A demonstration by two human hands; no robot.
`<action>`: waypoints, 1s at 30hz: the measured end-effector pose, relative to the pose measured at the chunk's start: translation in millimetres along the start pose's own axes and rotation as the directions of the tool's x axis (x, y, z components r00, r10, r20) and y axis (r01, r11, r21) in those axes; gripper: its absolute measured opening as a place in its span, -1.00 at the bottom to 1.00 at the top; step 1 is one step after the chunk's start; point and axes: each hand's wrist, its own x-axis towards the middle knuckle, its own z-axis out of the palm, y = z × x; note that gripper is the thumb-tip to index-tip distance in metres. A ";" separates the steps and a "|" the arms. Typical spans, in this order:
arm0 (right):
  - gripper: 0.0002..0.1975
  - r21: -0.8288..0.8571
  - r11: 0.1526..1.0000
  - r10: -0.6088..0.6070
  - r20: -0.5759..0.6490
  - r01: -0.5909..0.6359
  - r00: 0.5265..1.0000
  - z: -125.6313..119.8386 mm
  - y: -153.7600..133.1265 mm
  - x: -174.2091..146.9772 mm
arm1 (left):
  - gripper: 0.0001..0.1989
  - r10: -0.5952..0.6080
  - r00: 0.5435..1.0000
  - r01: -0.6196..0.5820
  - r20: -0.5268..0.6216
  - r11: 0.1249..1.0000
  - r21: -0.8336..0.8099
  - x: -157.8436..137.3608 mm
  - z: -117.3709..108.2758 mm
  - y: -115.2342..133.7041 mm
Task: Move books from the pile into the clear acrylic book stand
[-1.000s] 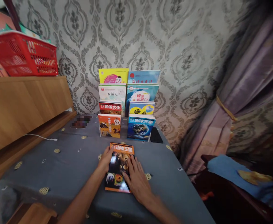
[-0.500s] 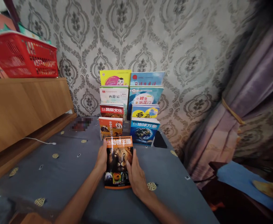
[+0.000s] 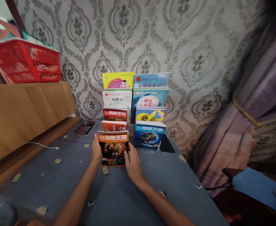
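Between my two hands is a paperback book (image 3: pixel 113 149) with a lion on its cover and an orange band at the top. My left hand (image 3: pixel 96 149) grips its left edge, and my right hand (image 3: pixel 132 161) clasps the right edge with the thumb on the cover. The book is close to upright, in front of an orange book (image 3: pixel 114 126) whose lower part it hides. Behind that stand a red book (image 3: pixel 115 113), a white book (image 3: pixel 117 98) and a yellow one (image 3: pixel 117 80). To the right, a blue globe book (image 3: pixel 149 137) fronts another column of books.
A black phone (image 3: pixel 166 144) lies right of the books on the grey patterned sheet (image 3: pixel 119 194). A white cable (image 3: pixel 42 145) and a partly blurred flat item (image 3: pixel 89 128) lie left. A red basket (image 3: pixel 43 66) tops the wooden cabinet (image 3: pixel 29 110). A curtain (image 3: pixel 236 138) hangs right.
Both hands have carried the lion book forward and left and tilted it more upright. It now covers more of the orange book. The view has shifted slightly.
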 end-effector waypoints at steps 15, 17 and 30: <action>-0.69 0.127 0.992 0.014 0.026 -0.017 1.000 -1.2 -1.7 17.4 | -0.59 0.284 0.938 -0.346 0.199 0.779 0.522 12.1 -22.3 16.1; -0.70 0.122 0.992 0.001 0.020 -0.003 1.000 2.9 -0.6 22.3 | -0.60 0.211 0.958 -0.280 0.194 0.832 0.478 17.7 -19.4 15.1; -0.73 0.087 0.980 -0.173 -0.095 0.181 0.980 -1.7 -11.5 90.3 | -0.54 0.473 0.871 -0.491 0.130 0.843 0.221 32.8 14.5 47.9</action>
